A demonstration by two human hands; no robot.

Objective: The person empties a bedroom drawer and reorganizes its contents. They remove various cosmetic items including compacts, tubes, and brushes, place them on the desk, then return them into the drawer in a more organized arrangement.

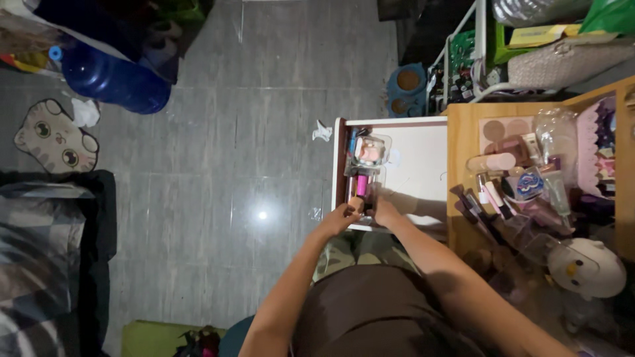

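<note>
Lots of open grey floor (264,132) was on our left, all the way out to the blue jug (112,79) and the cat mat (53,135), so plenty of elbow room there. Our right side was way tighter: the wooden desk (463,112) was packed with makeup right up to its edge. Between them the white drawer (423,158) stood open, mostly bare inside, with its near edge just in front of our knees. A clear organiser (365,173) sat along the drawer's left wall, holding a pink tube (362,184). Our left hand (342,215) and right hand (383,210) were both closed around the organiser's near end, one on each side.
</note>
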